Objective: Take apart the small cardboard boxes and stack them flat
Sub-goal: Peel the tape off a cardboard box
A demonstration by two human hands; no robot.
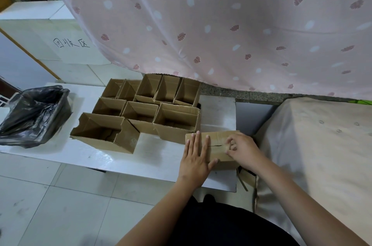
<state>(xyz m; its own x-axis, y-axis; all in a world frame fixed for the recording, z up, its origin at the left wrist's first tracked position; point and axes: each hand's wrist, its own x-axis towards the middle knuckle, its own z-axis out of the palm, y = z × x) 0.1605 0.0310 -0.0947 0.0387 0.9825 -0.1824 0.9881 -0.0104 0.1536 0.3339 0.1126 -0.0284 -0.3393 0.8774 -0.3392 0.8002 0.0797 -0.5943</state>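
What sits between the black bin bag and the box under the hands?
Head view: one large open box on the white table, between bin bag and the closed box under both hands.

On the low table (153, 155), a group of open boxes (149, 102) stands in rows toward the rear, with one larger open box (104, 131) in front of them at the left. A closed box (215, 145) sits at the table's front right corner, the left hand (196, 158) flat on its top and the right hand (242, 149) on its right end. A bin lined with a bag (34, 114) stands at the table's left end, and a curtain (221, 24) hangs behind.
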